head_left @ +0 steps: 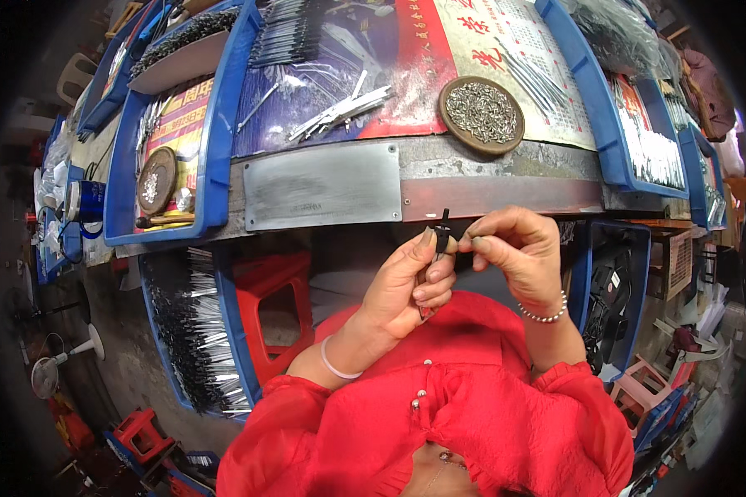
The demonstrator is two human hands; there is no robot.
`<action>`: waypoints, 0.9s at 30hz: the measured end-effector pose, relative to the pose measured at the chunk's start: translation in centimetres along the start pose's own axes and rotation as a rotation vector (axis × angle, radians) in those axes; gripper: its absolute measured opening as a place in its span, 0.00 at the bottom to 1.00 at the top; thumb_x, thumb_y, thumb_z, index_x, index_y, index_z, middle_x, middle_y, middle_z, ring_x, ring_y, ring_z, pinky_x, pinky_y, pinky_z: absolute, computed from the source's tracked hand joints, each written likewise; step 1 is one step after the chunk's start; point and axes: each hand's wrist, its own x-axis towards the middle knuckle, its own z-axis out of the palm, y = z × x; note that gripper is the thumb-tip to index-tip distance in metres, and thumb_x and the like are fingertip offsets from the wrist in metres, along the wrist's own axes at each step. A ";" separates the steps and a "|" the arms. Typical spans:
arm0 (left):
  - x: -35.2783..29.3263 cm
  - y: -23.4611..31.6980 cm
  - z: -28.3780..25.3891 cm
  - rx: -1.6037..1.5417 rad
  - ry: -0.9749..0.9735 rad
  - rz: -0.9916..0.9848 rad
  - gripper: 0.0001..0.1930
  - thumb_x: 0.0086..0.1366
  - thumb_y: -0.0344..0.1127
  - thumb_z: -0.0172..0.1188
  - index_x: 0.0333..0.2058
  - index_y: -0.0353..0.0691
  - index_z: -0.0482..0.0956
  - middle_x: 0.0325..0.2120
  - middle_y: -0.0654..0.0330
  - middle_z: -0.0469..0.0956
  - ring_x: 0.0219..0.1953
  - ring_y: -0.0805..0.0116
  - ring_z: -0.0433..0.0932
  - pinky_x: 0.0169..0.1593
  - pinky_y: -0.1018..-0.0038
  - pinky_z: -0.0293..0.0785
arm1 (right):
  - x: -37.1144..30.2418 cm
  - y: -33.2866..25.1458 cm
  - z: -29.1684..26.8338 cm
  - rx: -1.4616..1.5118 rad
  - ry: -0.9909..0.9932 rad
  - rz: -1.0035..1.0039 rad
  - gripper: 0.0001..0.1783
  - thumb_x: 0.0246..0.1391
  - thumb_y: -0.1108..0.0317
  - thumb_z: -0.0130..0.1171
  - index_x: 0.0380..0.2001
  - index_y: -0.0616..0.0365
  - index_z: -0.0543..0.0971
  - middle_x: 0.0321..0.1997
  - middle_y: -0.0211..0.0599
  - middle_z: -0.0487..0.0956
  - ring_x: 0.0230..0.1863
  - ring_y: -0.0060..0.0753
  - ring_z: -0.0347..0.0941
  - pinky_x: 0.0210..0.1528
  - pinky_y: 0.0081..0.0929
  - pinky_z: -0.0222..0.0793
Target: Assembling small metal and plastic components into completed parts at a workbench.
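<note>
Just in front of the bench edge, my left hand (pixel 402 286) is closed round a small black part (pixel 442 236) with a thin dark stem pointing up. Close beside it, my right hand (pixel 526 257) pinches thumb and forefinger together at the part's right side; whatever lies between those fingertips is too small to make out. Beyond the hands, a round brown dish (pixel 491 150) full of tiny metal pieces rests on the bench. To its left lies a loose pile of thin white-silver rods (pixel 340 113).
A bare metal plate (pixel 323 186) is screwed along the bench edge. Blue trays (pixel 220 124) of rods flank the work area, left and right (pixel 584 74). Below the bench stand a red stool (pixel 265 277), a bin of black-and-silver rods (pixel 211 331) and another bin with black items (pixel 609 302).
</note>
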 end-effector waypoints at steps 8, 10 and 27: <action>-0.3 -1.2 -0.1 0.084 0.057 0.018 0.11 0.65 0.42 0.47 0.33 0.40 0.68 0.18 0.66 0.65 0.12 0.83 0.56 0.15 0.87 0.52 | -2.0 1.6 1.3 -0.160 0.049 -0.216 0.04 0.48 0.80 0.56 0.30 0.67 0.75 0.31 0.38 0.76 0.29 0.20 0.71 0.30 0.15 0.69; -0.4 -1.3 0.1 0.092 0.038 0.027 0.11 0.65 0.42 0.48 0.33 0.40 0.67 0.18 0.66 0.65 0.12 0.83 0.56 0.15 0.87 0.52 | -1.3 1.9 1.2 -0.289 0.047 -0.355 0.04 0.47 0.80 0.57 0.29 0.66 0.75 0.32 0.39 0.75 0.31 0.21 0.71 0.32 0.16 0.68; -0.6 -1.4 -0.1 0.258 0.075 0.175 0.09 0.64 0.43 0.49 0.31 0.44 0.65 0.17 0.68 0.64 0.13 0.83 0.56 0.16 0.87 0.52 | -1.0 3.8 2.2 0.023 0.033 -0.135 0.06 0.46 0.79 0.58 0.28 0.63 0.72 0.37 0.35 0.69 0.36 0.18 0.66 0.38 0.16 0.63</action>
